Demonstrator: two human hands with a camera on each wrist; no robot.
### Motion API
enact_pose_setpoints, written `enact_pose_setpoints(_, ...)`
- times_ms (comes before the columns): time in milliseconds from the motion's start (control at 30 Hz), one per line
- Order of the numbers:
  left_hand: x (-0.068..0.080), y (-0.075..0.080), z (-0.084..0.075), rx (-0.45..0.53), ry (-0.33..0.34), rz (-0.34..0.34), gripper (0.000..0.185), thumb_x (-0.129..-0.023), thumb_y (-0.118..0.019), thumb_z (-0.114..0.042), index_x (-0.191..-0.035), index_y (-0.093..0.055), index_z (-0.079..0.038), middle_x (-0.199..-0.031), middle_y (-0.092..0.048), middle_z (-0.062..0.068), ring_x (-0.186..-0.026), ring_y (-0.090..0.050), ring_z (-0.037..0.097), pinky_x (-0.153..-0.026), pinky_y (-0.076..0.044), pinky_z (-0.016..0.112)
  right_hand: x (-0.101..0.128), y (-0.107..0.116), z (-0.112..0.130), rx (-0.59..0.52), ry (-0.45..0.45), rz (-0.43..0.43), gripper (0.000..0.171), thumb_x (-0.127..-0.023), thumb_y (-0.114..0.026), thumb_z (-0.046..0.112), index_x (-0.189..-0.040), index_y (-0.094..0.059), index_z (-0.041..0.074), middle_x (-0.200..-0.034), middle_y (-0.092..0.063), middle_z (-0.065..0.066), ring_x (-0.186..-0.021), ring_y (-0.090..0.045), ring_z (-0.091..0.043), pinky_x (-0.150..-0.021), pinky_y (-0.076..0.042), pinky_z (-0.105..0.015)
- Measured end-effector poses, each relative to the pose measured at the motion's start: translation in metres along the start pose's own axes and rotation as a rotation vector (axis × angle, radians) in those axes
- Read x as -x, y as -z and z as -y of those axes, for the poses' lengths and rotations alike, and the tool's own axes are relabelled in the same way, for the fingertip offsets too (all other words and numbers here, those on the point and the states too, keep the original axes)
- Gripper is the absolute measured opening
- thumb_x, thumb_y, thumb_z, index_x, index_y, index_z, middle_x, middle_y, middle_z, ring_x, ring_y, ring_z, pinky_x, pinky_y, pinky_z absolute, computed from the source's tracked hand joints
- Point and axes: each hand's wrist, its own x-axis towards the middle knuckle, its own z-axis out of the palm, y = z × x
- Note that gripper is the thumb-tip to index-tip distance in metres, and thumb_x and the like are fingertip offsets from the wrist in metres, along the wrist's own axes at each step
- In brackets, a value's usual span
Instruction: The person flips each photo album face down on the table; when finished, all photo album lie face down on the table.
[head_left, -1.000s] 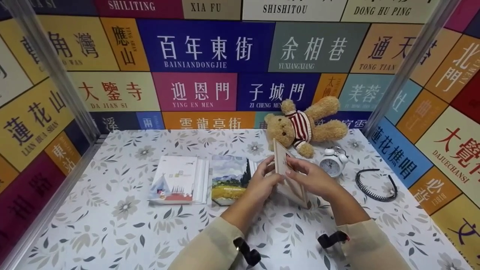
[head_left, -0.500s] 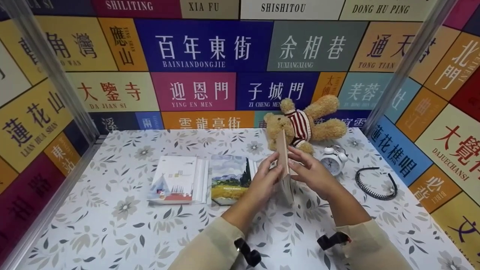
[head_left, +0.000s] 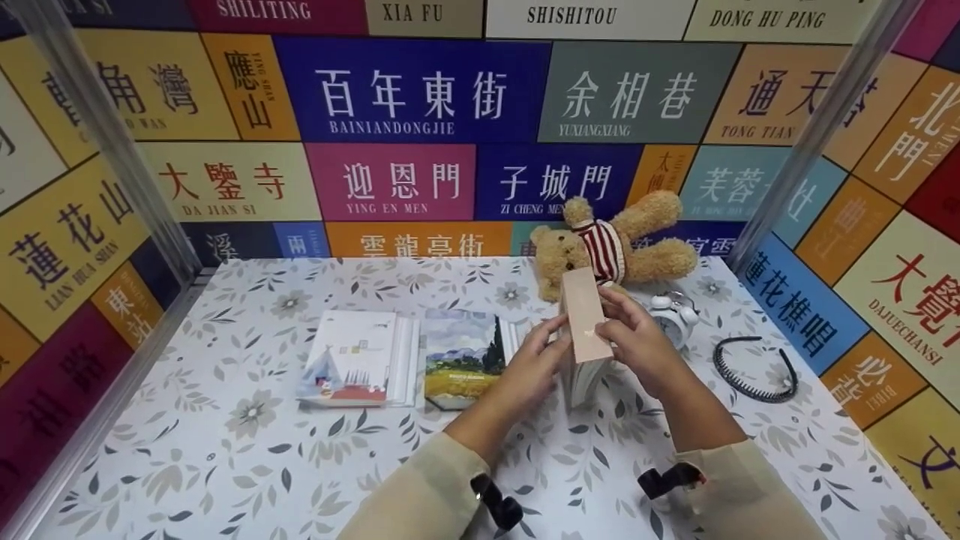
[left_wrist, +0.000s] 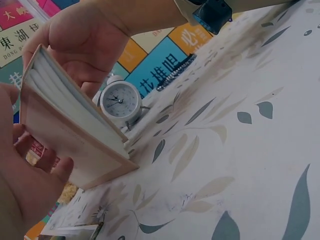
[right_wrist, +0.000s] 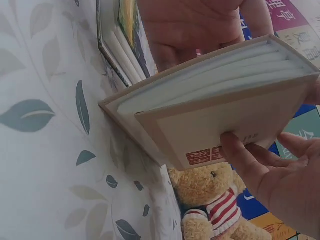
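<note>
A beige-covered book (head_left: pixel 585 330) stands tilted on the floral table (head_left: pixel 225 450), held between both hands. My left hand (head_left: pixel 536 367) grips its left cover, my right hand (head_left: pixel 637 341) its right cover. The left wrist view shows the book (left_wrist: pixel 75 130) with its white page edges, one corner on the table. Seen from the right wrist, the book (right_wrist: pixel 220 105) has a small red label, and the right hand's fingers (right_wrist: pixel 250 160) press its cover.
Two books lie left of the hands: a painting-covered book (head_left: pixel 461 360) and a white one (head_left: pixel 352 360). A teddy bear (head_left: pixel 615 247), a white alarm clock (head_left: pixel 671 319) and a black headband (head_left: pixel 754 367) are at the right. Sign-covered walls enclose the table.
The book has turned from edge-on until its beige cover faces up and to the right. Both hands shifted with it and stay on its covers.
</note>
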Motion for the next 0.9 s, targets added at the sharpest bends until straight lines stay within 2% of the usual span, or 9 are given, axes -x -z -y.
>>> enact_pose_setpoints(100,-0.001,0.0,0.004,-0.053,0.06,0.022,0.048,-0.104,-0.043,-0.042,-0.15,-0.04,-0.029,-0.157,-0.036,0.004,-0.134,-0.049,0.032,-0.106,-0.046,0.05,-0.002,0.0,-0.002,0.031,0.008,-0.039,0.065,-0.097,-0.047,0.008,-0.157,-0.025,0.016,-0.153,-0.033,-0.016,-0.124,-0.05,-0.026,-0.086,-0.056,-0.027)
enact_pose_setpoints(167,-0.002,0.0,0.007,-0.093,0.059,0.052,0.051,-0.104,-0.042,-0.04,-0.153,-0.037,-0.024,-0.156,-0.039,0.007,-0.136,-0.046,0.029,-0.108,-0.044,0.048,-0.002,0.0,-0.004,0.074,0.02,-0.069,0.064,-0.096,-0.05,0.008,-0.156,-0.028,0.015,-0.152,-0.033,-0.016,-0.123,-0.05,-0.028,-0.086,-0.056,-0.024)
enact_pose_setpoints(267,-0.003,0.001,0.011,-0.136,0.08,0.082,0.055,-0.103,-0.045,-0.042,-0.154,-0.034,-0.023,-0.156,-0.039,0.011,-0.14,-0.042,0.03,-0.112,-0.041,0.047,-0.003,0.002,-0.007,0.105,0.029,-0.09,0.065,-0.096,-0.055,0.01,-0.155,-0.029,0.015,-0.151,-0.031,-0.016,-0.122,-0.052,-0.03,-0.084,-0.056,-0.022)
enact_pose_setpoints(400,-0.002,0.001,0.014,-0.18,0.107,0.079,0.056,-0.1,-0.051,-0.044,-0.153,-0.037,-0.029,-0.158,-0.036,0.013,-0.143,-0.039,0.033,-0.115,-0.039,0.046,-0.005,0.006,-0.009,0.107,0.021,-0.096,0.068,-0.095,-0.061,0.015,-0.156,-0.03,0.018,-0.153,-0.029,-0.014,-0.117,-0.057,-0.023,-0.08,-0.059,-0.025)
enact_pose_setpoints(500,-0.001,0.0,0.016,-0.202,0.115,0.076,0.055,-0.1,-0.053,-0.042,-0.151,-0.039,-0.031,-0.158,-0.038,0.013,-0.143,-0.04,0.033,-0.113,-0.041,0.046,-0.005,0.011,-0.01,0.127,0.01,-0.106,0.07,-0.094,-0.066,0.022,-0.155,-0.031,0.021,-0.154,-0.03,-0.012,-0.108,-0.062,-0.017,-0.076,-0.061,-0.029)
enact_pose_setpoints(600,0.0,-0.002,0.017,-0.217,0.113,0.083,0.055,-0.1,-0.053,-0.039,-0.151,-0.04,-0.027,-0.156,-0.041,0.013,-0.143,-0.041,0.032,-0.114,-0.04,0.046,-0.005,0.015,-0.011,0.163,-0.006,-0.125,0.073,-0.092,-0.069,0.032,-0.155,-0.033,0.023,-0.154,-0.032,-0.01,-0.103,-0.064,-0.014,-0.074,-0.061,-0.031)
enact_pose_setpoints(800,0.002,-0.002,0.018,-0.241,0.109,0.1,0.056,-0.098,-0.056,-0.037,-0.151,-0.042,-0.024,-0.153,-0.045,0.011,-0.142,-0.043,0.029,-0.119,-0.034,0.044,-0.006,0.022,-0.012,0.224,-0.045,-0.18,0.076,-0.089,-0.072,0.038,-0.154,-0.035,0.022,-0.154,-0.037,-0.01,-0.104,-0.064,-0.017,-0.075,-0.061,-0.033)
enact_pose_setpoints(900,0.002,-0.001,0.019,-0.253,0.095,0.113,0.058,-0.097,-0.059,-0.035,-0.151,-0.042,-0.022,-0.152,-0.047,0.011,-0.139,-0.047,0.027,-0.118,-0.036,0.042,-0.008,0.023,-0.015,0.262,-0.05,-0.189,0.075,-0.09,-0.07,0.042,-0.154,-0.034,0.024,-0.155,-0.037,-0.009,-0.103,-0.065,-0.018,-0.074,-0.061,-0.034)
